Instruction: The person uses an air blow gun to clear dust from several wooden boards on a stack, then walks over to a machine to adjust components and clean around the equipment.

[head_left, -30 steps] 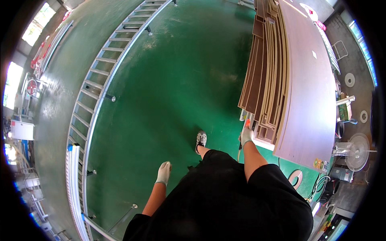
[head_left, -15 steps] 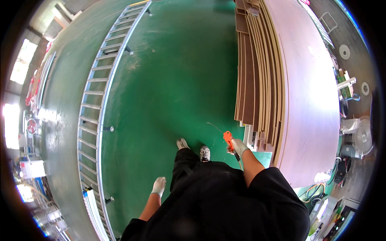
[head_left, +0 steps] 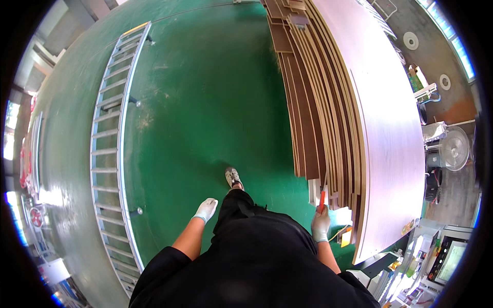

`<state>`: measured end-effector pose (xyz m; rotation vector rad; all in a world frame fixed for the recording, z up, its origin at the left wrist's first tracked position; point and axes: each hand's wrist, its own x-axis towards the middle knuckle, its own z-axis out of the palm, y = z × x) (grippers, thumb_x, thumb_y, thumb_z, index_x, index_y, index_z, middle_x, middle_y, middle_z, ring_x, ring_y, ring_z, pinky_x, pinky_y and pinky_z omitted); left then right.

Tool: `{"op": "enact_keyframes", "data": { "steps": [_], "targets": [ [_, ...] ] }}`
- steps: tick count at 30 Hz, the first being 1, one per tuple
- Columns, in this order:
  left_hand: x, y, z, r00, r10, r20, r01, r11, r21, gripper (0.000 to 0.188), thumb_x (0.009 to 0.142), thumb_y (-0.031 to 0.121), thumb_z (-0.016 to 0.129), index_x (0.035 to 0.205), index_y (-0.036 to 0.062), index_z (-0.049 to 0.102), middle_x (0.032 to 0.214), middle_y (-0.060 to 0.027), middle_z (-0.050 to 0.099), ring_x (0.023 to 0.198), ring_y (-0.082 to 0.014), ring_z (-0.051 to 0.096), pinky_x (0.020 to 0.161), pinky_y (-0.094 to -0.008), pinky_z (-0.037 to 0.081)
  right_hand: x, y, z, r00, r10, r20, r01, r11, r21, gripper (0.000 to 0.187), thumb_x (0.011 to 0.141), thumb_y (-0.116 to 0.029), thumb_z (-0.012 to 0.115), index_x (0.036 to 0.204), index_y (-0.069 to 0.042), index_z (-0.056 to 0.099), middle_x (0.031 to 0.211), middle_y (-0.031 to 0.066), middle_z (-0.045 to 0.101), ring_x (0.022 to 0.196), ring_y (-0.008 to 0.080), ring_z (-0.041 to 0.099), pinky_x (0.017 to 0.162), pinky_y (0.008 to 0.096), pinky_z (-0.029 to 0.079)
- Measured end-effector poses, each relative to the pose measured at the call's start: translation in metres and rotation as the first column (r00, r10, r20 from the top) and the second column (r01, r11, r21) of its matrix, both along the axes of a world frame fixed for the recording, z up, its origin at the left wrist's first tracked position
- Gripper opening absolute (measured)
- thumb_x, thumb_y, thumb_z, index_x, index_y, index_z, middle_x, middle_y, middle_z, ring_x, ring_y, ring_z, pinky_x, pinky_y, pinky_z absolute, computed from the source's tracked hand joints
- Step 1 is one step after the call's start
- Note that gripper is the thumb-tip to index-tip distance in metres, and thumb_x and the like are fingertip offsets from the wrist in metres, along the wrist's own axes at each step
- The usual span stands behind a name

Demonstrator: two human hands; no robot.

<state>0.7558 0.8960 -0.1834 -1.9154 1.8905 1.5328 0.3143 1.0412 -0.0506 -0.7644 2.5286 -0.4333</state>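
My right hand (head_left: 320,225), in a pale work glove, is closed around an orange air blow gun (head_left: 322,199). The gun points forward, beside the near end of a tall stack of brown boards (head_left: 313,118) on my right. Its thin nozzle is hard to pick out against the board edges. On top of the stack lies a large pale panel (head_left: 390,154). My left hand (head_left: 207,209), gloved as well, hangs over the green floor (head_left: 179,154) with loosely bent fingers and nothing visible in it.
A long metal roller conveyor (head_left: 107,136) runs along my left, with feet sticking out onto the floor. Beyond the stack, at the right, stand a clear round fan-like thing (head_left: 454,148) and a machine with a screen (head_left: 452,262). A yellow tag (head_left: 346,236) hangs near my right wrist.
I have stepped forward along the boards. My right hand has brought the blow gun right, closer to the stack's near end. My left hand has swung forward.
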Motion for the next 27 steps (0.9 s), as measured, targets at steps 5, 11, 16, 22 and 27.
{"op": "enact_keyframes", "data": {
  "steps": [5,11,16,22,27],
  "targets": [
    [0.049,-0.112,-0.055,0.993,-0.078,-0.088,0.067,0.990,-0.121,0.035,0.097,0.027,0.045,0.108,-0.0007,0.064,0.116,-0.0215,0.063,0.112,-0.0366,0.057,0.100,-0.0404,0.043,-0.007,-0.115,0.062,0.985,-0.055,-0.164,0.002,0.953,-0.302,0.030,0.099,-0.022,0.050,0.121,-0.003,0.058,0.080,0.0224,0.067,0.073,0.0375,0.068,0.064,0.0445,0.051],
    [0.066,-0.226,-0.020,1.000,-0.012,0.006,0.012,0.992,-0.122,0.036,0.096,0.029,0.043,0.101,-0.0012,0.062,0.108,-0.0223,0.063,0.103,-0.0376,0.058,0.092,-0.0416,0.045,-0.016,-0.194,0.081,0.987,-0.088,-0.137,0.015,0.888,-0.459,0.028,0.104,-0.028,0.046,0.114,-0.005,0.059,0.058,-0.0018,0.045,0.046,0.0060,0.041,0.042,0.0249,0.033],
    [0.072,-0.250,-0.026,0.999,-0.018,-0.029,0.011,0.976,-0.219,0.029,0.094,0.023,0.044,0.092,0.0001,0.062,0.101,-0.0214,0.064,0.096,-0.0363,0.059,0.087,-0.0423,0.047,-0.006,-0.297,0.122,0.984,-0.160,0.078,0.175,0.796,-0.580,0.028,0.103,-0.027,0.048,0.117,-0.006,0.060,0.059,-0.0021,0.046,0.049,0.0042,0.044,0.043,0.0235,0.034],
    [0.086,-0.228,-0.056,0.946,-0.291,0.143,0.314,0.932,-0.181,0.021,0.090,0.011,0.046,0.101,0.0009,0.060,0.103,-0.0211,0.064,0.101,-0.0363,0.060,0.093,-0.0427,0.048,-0.046,-0.434,0.087,0.982,-0.043,-0.184,-0.061,0.849,-0.524,0.044,0.099,-0.039,0.047,0.133,-0.012,0.056,0.091,0.0225,0.069,0.082,0.0391,0.068,0.071,0.0445,0.052],
    [0.117,-0.194,-0.040,0.858,-0.451,0.244,0.511,0.708,-0.487,0.019,0.092,0.010,0.044,0.099,0.0002,0.058,0.100,-0.0198,0.064,0.101,-0.0347,0.060,0.090,-0.0435,0.049,-0.094,-0.570,0.036,0.995,0.097,-0.037,-0.104,0.918,-0.383,0.043,0.098,-0.040,0.048,0.120,-0.005,0.062,0.089,0.0214,0.068,0.082,0.0364,0.067,0.072,0.0439,0.050]
  ]
}}
